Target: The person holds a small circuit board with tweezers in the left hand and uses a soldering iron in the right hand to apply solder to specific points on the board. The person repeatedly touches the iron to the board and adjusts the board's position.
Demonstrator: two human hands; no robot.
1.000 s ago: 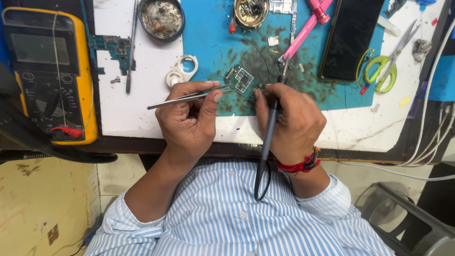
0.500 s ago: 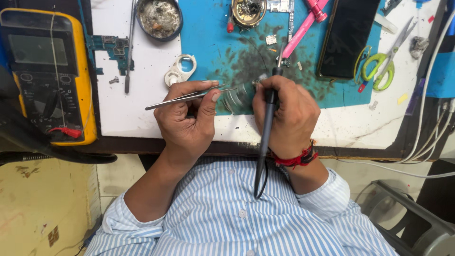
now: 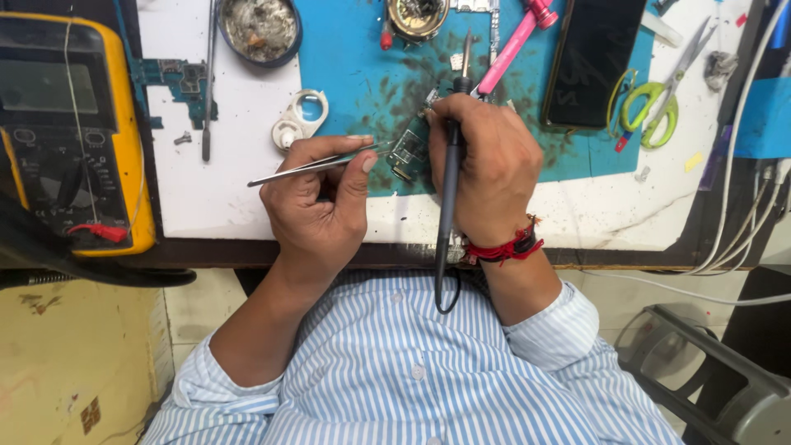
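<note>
Pinched between thumb and fingers of the left hand (image 3: 317, 206), a pair of metal tweezers (image 3: 317, 163) lies almost level, its long axis running left to right, tips aimed at a small green circuit board (image 3: 408, 148). That board sits on the blue mat (image 3: 354, 74) of the counter (image 3: 214, 198), just beside the right hand (image 3: 486, 169) and partly hidden by it. The right hand's grip is closed round a black soldering iron (image 3: 449, 189), held pen-fashion, shaft pointing away from the person, its tip beyond the board's far edge (whether it touches anything I cannot tell). Both hands are close; the tweezer tips meet the board from its left. A yellow multimeter (image 3: 70, 132) sits far left, green scissors (image 3: 659, 103) far right
</note>
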